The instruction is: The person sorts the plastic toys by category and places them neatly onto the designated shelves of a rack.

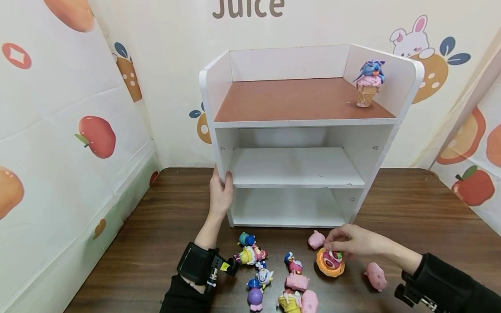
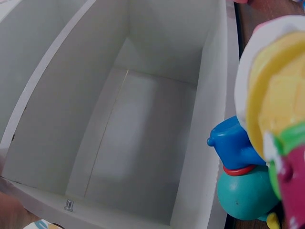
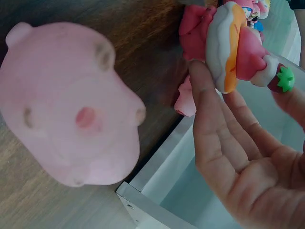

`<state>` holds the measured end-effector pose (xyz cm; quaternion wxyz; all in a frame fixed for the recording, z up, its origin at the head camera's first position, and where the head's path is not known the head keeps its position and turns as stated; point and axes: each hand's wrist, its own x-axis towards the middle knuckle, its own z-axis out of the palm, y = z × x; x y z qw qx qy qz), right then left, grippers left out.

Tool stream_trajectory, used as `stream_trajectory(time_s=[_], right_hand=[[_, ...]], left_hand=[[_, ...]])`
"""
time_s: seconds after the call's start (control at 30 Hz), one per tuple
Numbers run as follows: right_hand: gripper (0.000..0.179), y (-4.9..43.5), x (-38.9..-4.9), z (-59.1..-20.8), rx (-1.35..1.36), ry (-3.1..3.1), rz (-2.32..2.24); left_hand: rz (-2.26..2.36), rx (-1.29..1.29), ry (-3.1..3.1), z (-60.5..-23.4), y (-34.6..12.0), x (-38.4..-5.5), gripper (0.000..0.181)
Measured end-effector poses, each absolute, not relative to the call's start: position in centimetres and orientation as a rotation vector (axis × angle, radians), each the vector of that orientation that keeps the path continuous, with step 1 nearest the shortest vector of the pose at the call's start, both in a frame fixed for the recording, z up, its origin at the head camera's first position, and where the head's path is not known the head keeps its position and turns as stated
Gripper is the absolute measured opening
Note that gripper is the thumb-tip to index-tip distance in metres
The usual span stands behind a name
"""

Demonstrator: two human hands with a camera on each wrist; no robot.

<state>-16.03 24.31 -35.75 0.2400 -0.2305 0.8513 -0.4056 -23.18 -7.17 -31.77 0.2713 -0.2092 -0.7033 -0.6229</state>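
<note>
My left hand (image 1: 221, 196) grips the left side panel of a small white shelf unit (image 1: 298, 167), thumb at the front edge. My right hand (image 1: 352, 240) pinches a toy figurine (image 1: 330, 264), a pink figure seated in an orange ring, in front of the unit's right corner. In the right wrist view the figurine (image 3: 244, 50) shows a white-and-orange ring and a strawberry with green leaves near the thumb. A blue figurine on an ice cream cone (image 1: 368, 84) stands at the right of the brown top shelf (image 1: 287, 100).
Pink pig toys (image 1: 316, 239) lie on the wooden table (image 1: 156, 248) around my right hand, one (image 1: 376, 277) near the right wrist. Two groups of small figurines, one with a purple toy (image 1: 255, 297), the other with a yellow cone toy (image 1: 289, 302), lie before the unit.
</note>
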Motion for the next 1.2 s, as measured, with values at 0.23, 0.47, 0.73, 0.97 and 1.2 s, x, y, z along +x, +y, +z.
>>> stream_trajectory(time_s=[0.23, 0.47, 0.73, 0.97, 1.2], right_hand=[[0.018, 23.4, -14.7, -34.9, -0.806, 2.761, -0.918], [0.021, 22.1, -12.5, -34.4, -0.796, 3.027, -0.820], [0.024, 21.0, -11.3, -35.6, -0.782, 3.154, -0.658], [0.024, 20.7, -11.3, -36.6, -0.838, 3.176, -0.621], [0.025, 20.9, -11.7, -36.9, -0.953, 3.158, -0.670]], left_hand=[[-1.668, -0.562, -1.895, -31.7, -7.2, -23.2, 0.041], [-1.653, -0.571, -1.884, -31.7, -7.2, -23.1, 0.042], [-1.656, -0.570, -1.884, -31.9, -7.2, -23.2, 0.042], [-1.666, -0.553, -1.895, -31.9, -7.2, -23.2, 0.041], [-1.677, -0.555, -1.895, -31.8, -7.2, -23.2, 0.042]])
